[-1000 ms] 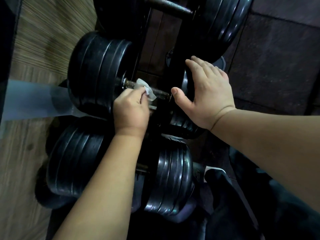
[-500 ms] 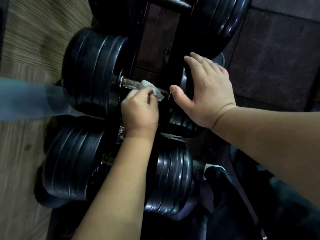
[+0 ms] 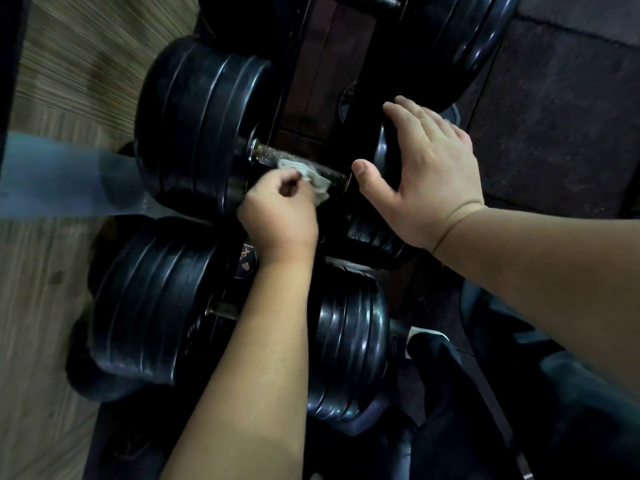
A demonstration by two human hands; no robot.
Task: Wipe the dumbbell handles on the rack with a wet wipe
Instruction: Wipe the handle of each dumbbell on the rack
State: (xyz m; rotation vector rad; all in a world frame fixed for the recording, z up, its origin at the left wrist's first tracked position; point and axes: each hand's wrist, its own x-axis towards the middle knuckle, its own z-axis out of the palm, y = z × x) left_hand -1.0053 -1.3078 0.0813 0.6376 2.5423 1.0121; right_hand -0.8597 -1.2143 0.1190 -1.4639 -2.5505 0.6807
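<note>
My left hand (image 3: 280,213) sits in the middle of the frame. Its fingers are curled and pinch a crumpled white wet wipe (image 3: 313,180) against the handle (image 3: 273,155) of the middle dumbbell (image 3: 204,133). The wipe lies on the right half of the handle, near the end by my right thumb. The left half of the bar shows bare, rough metal, mottled with brown.

My right hand (image 3: 426,168) is spread wide just right of centre. The fingers are straight and the palm is laid on the dumbbell's right-hand weight, with the thumb stretched toward the handle's end. It holds nothing.

The dumbbell lies across the rack (image 3: 325,81), whose dark brown rails show in the upper middle between the weights. Its left weight, a stack of black discs, fills the area up and left of centre.

A second dumbbell (image 3: 346,351) lies below it in the lower middle, and my left forearm crosses over its handle. A third dumbbell (image 3: 460,32) is partly in view at the top edge. Wooden floor (image 3: 45,306) runs down the left side of the frame, and a dark mat (image 3: 561,116) covers the upper right.
</note>
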